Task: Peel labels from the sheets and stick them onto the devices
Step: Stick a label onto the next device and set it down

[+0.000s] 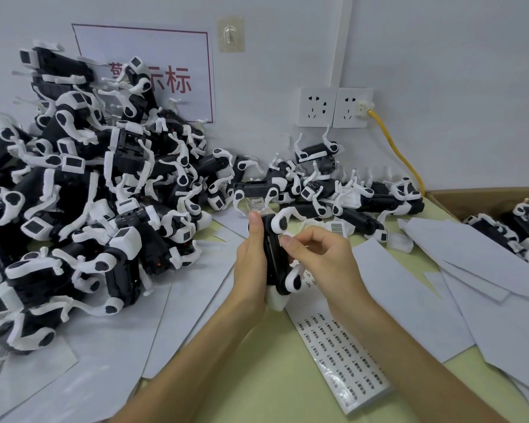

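My left hand (pixel 251 267) gripped one device (pixel 275 257) upright above the bench (pixel 257 383), fingers wrapped round its black body. My right hand (pixel 321 254) was curled, its thumb pressing the device's side. Whether a label lay under the thumb I could not tell. The label sheet (pixel 342 364) lay on the bench beneath my right wrist. A heap of devices (pixel 83 193) stood to the left.

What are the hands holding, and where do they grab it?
The left hand grips a black-and-white robot dog around its black body. The right hand seems to pinch a tiny label against that body's side.
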Action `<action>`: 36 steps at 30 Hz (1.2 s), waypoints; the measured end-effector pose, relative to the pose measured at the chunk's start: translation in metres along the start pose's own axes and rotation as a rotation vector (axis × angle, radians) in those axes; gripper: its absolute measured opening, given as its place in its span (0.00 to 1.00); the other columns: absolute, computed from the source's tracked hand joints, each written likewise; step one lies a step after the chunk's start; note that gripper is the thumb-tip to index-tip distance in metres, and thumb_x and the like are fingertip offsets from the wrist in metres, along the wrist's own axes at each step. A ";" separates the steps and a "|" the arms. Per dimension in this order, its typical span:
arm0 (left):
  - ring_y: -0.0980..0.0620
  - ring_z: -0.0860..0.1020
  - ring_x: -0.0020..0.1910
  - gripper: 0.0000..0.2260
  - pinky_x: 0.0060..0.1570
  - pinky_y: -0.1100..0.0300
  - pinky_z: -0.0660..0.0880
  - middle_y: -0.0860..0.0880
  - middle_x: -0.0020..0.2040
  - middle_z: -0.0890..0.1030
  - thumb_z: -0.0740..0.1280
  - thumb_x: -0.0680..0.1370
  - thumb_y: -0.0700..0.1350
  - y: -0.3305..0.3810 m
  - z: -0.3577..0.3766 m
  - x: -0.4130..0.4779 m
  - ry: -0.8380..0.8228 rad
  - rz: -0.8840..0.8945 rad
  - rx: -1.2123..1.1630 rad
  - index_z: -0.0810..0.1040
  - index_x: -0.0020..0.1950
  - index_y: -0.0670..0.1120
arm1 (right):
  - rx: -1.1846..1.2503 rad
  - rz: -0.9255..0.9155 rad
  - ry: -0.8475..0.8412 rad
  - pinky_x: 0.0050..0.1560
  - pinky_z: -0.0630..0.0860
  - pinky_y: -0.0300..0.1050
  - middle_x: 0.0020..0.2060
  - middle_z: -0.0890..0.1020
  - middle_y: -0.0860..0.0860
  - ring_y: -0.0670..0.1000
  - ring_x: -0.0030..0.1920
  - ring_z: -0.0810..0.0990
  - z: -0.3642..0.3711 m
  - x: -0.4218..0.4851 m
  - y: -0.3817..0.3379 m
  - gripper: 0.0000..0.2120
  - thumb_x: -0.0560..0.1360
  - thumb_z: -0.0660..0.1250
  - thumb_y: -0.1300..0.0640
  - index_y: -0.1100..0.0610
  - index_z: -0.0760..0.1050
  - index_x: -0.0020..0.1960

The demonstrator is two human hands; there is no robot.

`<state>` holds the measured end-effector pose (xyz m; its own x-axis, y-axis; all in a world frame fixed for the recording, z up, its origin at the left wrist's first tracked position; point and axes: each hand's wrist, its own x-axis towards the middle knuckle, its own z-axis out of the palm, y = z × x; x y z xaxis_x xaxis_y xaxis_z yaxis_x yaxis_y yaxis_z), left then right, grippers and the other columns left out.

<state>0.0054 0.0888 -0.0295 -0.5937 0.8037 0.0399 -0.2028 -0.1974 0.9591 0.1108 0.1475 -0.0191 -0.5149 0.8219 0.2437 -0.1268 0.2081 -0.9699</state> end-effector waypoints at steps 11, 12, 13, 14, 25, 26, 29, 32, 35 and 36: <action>0.47 0.84 0.48 0.34 0.46 0.56 0.83 0.41 0.48 0.83 0.60 0.72 0.76 0.004 0.001 -0.002 -0.224 -0.179 -0.190 0.87 0.46 0.47 | -0.058 -0.026 -0.163 0.37 0.71 0.38 0.34 0.74 0.52 0.48 0.34 0.73 -0.002 0.002 -0.006 0.13 0.78 0.73 0.57 0.58 0.72 0.39; 0.46 0.83 0.45 0.35 0.46 0.54 0.82 0.40 0.47 0.81 0.60 0.71 0.77 0.003 0.000 0.000 -0.215 -0.167 -0.156 0.86 0.44 0.47 | -0.033 -0.013 -0.198 0.36 0.71 0.37 0.34 0.73 0.53 0.48 0.33 0.73 -0.003 0.002 -0.007 0.12 0.78 0.72 0.58 0.60 0.72 0.41; 0.45 0.82 0.43 0.35 0.46 0.53 0.80 0.40 0.44 0.80 0.59 0.70 0.78 0.003 -0.002 0.002 -0.204 -0.147 -0.118 0.85 0.43 0.47 | -0.004 0.000 -0.231 0.34 0.71 0.36 0.34 0.73 0.53 0.48 0.32 0.73 -0.004 0.003 -0.008 0.11 0.79 0.71 0.59 0.61 0.72 0.42; 0.45 0.81 0.42 0.35 0.46 0.52 0.80 0.40 0.42 0.80 0.59 0.70 0.78 0.003 -0.003 0.003 -0.201 -0.129 -0.090 0.85 0.42 0.48 | 0.020 0.009 -0.257 0.33 0.70 0.35 0.35 0.72 0.53 0.48 0.31 0.73 -0.005 0.003 -0.009 0.10 0.79 0.70 0.60 0.62 0.71 0.43; 0.49 0.77 0.31 0.34 0.34 0.58 0.76 0.44 0.33 0.78 0.55 0.77 0.75 0.007 -0.003 0.001 -0.234 -0.109 -0.099 0.83 0.37 0.48 | 0.057 -0.002 -0.319 0.31 0.67 0.34 0.27 0.72 0.45 0.45 0.28 0.72 -0.009 0.004 -0.009 0.12 0.84 0.61 0.61 0.57 0.71 0.41; 0.50 0.78 0.30 0.34 0.33 0.59 0.76 0.45 0.32 0.78 0.55 0.76 0.75 0.005 -0.003 0.001 -0.232 -0.106 -0.110 0.83 0.37 0.47 | 0.050 -0.010 -0.313 0.32 0.69 0.33 0.28 0.72 0.44 0.46 0.29 0.73 -0.009 0.004 -0.008 0.12 0.84 0.61 0.61 0.58 0.71 0.42; 0.49 0.80 0.32 0.33 0.36 0.58 0.79 0.46 0.33 0.80 0.56 0.74 0.76 0.002 -0.003 0.002 -0.243 -0.100 -0.102 0.85 0.40 0.48 | 0.002 -0.039 -0.301 0.33 0.70 0.33 0.30 0.73 0.44 0.45 0.31 0.73 -0.008 0.004 -0.003 0.11 0.84 0.63 0.60 0.58 0.70 0.42; 0.48 0.82 0.35 0.34 0.39 0.56 0.80 0.45 0.36 0.81 0.58 0.71 0.77 0.001 -0.004 0.004 -0.255 -0.117 -0.085 0.85 0.44 0.48 | -0.086 -0.077 -0.288 0.31 0.69 0.33 0.30 0.74 0.44 0.44 0.30 0.73 -0.008 0.006 0.000 0.12 0.83 0.65 0.58 0.56 0.70 0.41; 0.49 0.82 0.33 0.35 0.36 0.58 0.79 0.46 0.34 0.81 0.56 0.73 0.78 0.003 -0.007 0.006 -0.256 -0.131 -0.070 0.86 0.43 0.49 | -0.102 -0.078 -0.305 0.31 0.69 0.33 0.30 0.74 0.44 0.44 0.30 0.74 -0.008 0.007 0.000 0.13 0.84 0.64 0.58 0.51 0.71 0.41; 0.50 0.81 0.32 0.36 0.35 0.59 0.78 0.46 0.33 0.80 0.55 0.74 0.78 0.003 -0.008 0.007 -0.258 -0.132 -0.055 0.85 0.41 0.49 | -0.086 -0.074 -0.307 0.31 0.70 0.33 0.30 0.74 0.44 0.44 0.31 0.74 -0.008 0.007 0.000 0.12 0.84 0.63 0.59 0.52 0.71 0.41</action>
<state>-0.0053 0.0893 -0.0285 -0.3432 0.9392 -0.0075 -0.3113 -0.1062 0.9444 0.1144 0.1576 -0.0169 -0.7403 0.6071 0.2888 -0.1080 0.3166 -0.9424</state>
